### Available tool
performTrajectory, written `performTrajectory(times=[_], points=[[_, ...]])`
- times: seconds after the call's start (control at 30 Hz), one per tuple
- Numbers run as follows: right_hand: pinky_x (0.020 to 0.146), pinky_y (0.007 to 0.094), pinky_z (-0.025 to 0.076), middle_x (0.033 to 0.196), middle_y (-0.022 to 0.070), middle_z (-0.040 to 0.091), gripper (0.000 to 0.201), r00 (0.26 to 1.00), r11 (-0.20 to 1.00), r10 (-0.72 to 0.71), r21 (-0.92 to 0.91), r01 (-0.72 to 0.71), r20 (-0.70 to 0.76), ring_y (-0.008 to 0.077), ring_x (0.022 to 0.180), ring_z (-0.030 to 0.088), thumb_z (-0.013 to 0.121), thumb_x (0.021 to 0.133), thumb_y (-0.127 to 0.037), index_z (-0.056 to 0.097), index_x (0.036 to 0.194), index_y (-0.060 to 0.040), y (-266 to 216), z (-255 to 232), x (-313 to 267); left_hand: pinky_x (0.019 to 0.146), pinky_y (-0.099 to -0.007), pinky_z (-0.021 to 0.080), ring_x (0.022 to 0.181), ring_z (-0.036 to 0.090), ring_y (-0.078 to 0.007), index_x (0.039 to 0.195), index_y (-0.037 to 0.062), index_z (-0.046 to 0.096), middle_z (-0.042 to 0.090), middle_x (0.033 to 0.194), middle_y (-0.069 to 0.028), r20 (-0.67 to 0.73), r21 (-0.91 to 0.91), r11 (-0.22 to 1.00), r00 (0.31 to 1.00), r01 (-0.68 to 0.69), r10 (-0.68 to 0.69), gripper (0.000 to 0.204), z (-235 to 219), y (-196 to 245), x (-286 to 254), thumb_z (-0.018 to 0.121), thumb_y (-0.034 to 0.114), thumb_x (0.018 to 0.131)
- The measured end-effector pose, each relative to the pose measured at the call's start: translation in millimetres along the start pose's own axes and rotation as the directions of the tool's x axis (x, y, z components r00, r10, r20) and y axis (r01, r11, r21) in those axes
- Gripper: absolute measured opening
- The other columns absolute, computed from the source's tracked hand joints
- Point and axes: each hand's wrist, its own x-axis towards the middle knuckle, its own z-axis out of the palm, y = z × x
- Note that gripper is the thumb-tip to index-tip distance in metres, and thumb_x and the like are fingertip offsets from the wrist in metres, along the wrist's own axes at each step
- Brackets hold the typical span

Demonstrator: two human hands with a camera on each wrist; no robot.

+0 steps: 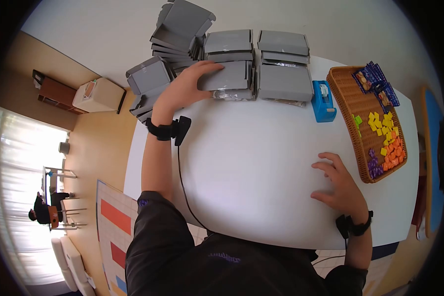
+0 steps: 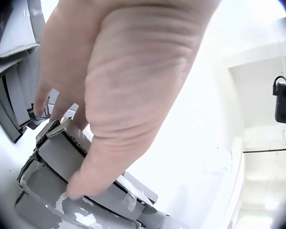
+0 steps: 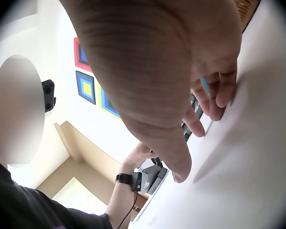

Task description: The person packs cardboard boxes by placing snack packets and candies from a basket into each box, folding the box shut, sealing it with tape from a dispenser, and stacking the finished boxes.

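Observation:
My left hand [image 1: 182,88] spans the left end of a flat grey cardboard box [image 1: 230,75] on top of a stack. Its thumb [image 2: 93,176] presses at the front side, and the other fingers reach over to the back, partly hidden behind the palm in the left wrist view. Clear plastic wrapping shows at the stack's front, below the box. Over the white table [image 1: 241,163], my right hand [image 1: 341,186] holds nothing, its fingers spread and loosely bent. The wicker basket [image 1: 348,133] is the nearest thing to it.
More grey boxes [image 1: 285,83] stand stacked to the right and behind. Open grey boxes [image 1: 150,76] lie at the left. A blue tape dispenser [image 1: 324,106] stands beside the basket, which holds blue snack packets [image 1: 375,81] and yellow, orange, purple and green pieces. A cable [image 1: 182,182] trails from my left wrist.

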Motion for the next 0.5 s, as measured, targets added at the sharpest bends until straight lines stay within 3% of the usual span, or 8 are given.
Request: performTrajectory(times=[0.07,0.13,0.17,0.23,0.33,0.43,0.5], points=[[0.100,0.0386,0.057,0.154,0.0137,0.049,0.067,1.000,1.000,0.005,0.002,-0.005,0.002,0.0321,0.118,0.065,0.093,0.075,-0.012,0.065,0.135,-0.0079,-0.8,-0.7,-0.4,0.107,-0.0380,0.051,0.133,0.062,-0.0309,0.148,0.0147,0.065,0.062,0.153,-0.0112,-0.025,-0.014,0.999,0.999,-0.029,0.028,0.067,-2.4,0.0,-0.8,0.078,0.009,0.083],[0.100,0.0388,0.058,0.154,0.0134,0.049,0.067,1.000,1.000,0.007,0.000,-0.007,0.005,0.0317,0.117,0.065,0.093,0.075,-0.011,0.065,0.135,-0.0081,-1.0,-1.7,-0.8,0.095,-0.0359,0.055,0.115,0.069,-0.0316,0.145,0.0109,0.067,0.072,0.137,-0.0143,-0.053,-0.095,0.993,0.996,-0.075,0.071,0.060,-6.8,2.5,-3.0,0.075,0.008,0.085],[0.100,0.0389,0.058,0.155,0.0132,0.049,0.067,1.000,1.000,-0.001,0.003,0.001,0.009,0.0313,0.117,0.065,0.093,0.076,-0.011,0.065,0.136,-0.0081,0.1,-1.9,-0.9,0.095,-0.0359,0.055,0.115,0.069,-0.0316,0.145,0.0109,0.067,0.072,0.137,-0.0143,-0.060,-0.098,0.992,0.996,-0.076,0.070,0.060,-8.3,4.4,-4.0,0.075,0.008,0.085],[0.100,0.0390,0.058,0.155,0.0129,0.048,0.067,1.000,1.000,-0.013,-0.004,0.013,0.011,0.0309,0.117,0.065,0.094,0.076,-0.011,0.064,0.136,-0.0082,-0.8,-2.3,-1.1,0.086,-0.0384,0.056,0.097,0.071,-0.0313,0.144,0.0084,0.067,0.077,0.121,-0.0165,-0.001,-0.141,0.990,1.000,0.015,-0.016,0.052,-13.3,10.3,-5.1,0.073,0.011,0.093],[0.096,0.0371,0.057,0.153,0.0117,0.051,0.066,0.999,1.000,0.023,-0.006,-0.023,0.039,0.0279,0.113,0.065,0.093,0.077,-0.010,0.065,0.136,-0.0089,-2.5,-6.8,-0.2,0.080,-0.0407,0.056,0.085,0.070,-0.0331,0.143,0.0056,0.067,0.078,0.113,-0.0200,-0.114,-0.151,0.987,0.991,0.056,-0.074,0.044,-20.6,29.4,-7.4,0.071,0.015,0.100],[0.086,0.0339,0.055,0.133,0.0076,0.065,0.061,0.998,0.999,0.005,0.052,-0.008,0.058,0.0212,0.102,0.065,0.093,0.080,-0.009,0.066,0.134,-0.0111,-3.2,-11.6,1.1,0.082,-0.0418,0.055,0.088,0.068,-0.0352,0.143,0.0026,0.065,0.076,0.116,-0.0217,-0.127,-0.133,0.986,0.985,0.100,-0.117,0.040,-29.6,45.2,-10.3,0.068,0.016,0.106],[0.086,0.0340,0.055,0.130,0.0071,0.065,0.059,0.998,0.999,-0.041,0.029,0.039,0.053,0.0208,0.101,0.064,0.093,0.080,-0.010,0.067,0.133,-0.0108,-13.2,-21.7,3.7,0.085,-0.0416,0.055,0.091,0.068,-0.0360,0.143,0.0013,0.063,0.075,0.118,-0.0224,-0.211,-0.130,0.992,0.977,0.000,-0.028,0.039,-33.2,57.3,-13.4,0.066,0.015,0.107]])
